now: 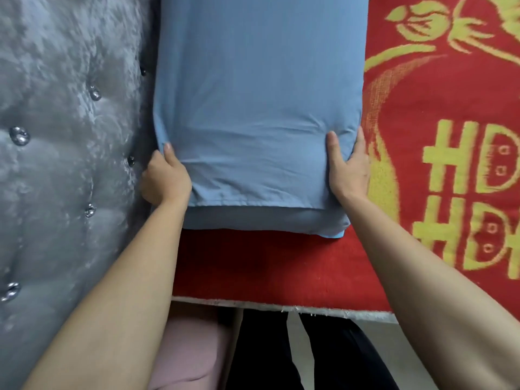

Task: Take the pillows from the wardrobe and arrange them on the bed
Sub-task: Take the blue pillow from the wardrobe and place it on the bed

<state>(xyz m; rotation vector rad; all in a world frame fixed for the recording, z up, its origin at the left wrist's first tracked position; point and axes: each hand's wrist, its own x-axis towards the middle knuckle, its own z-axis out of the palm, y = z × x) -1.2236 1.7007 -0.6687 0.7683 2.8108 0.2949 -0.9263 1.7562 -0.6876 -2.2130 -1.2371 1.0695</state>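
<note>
A blue pillow [259, 108] lies on the bed's red blanket [439, 94], its left long side against the grey tufted headboard [64, 122]. My left hand [164, 178] grips the pillow's near left corner, thumb on top and fingers tucked between pillow and headboard. On the near right edge my right hand [349, 167] holds the pillow, thumb pressed on the top face and fingers wrapped round the side. The pillowcase's open flap shows along the near end. The pillow's far end runs out of view at the top.
The red blanket carries yellow flower and letter patterns on the right. The bed's near edge [281, 305] shows a pale fringe. Below it I see dark trousers [267, 353], a pink fabric item [191, 350] and a strip of pale floor.
</note>
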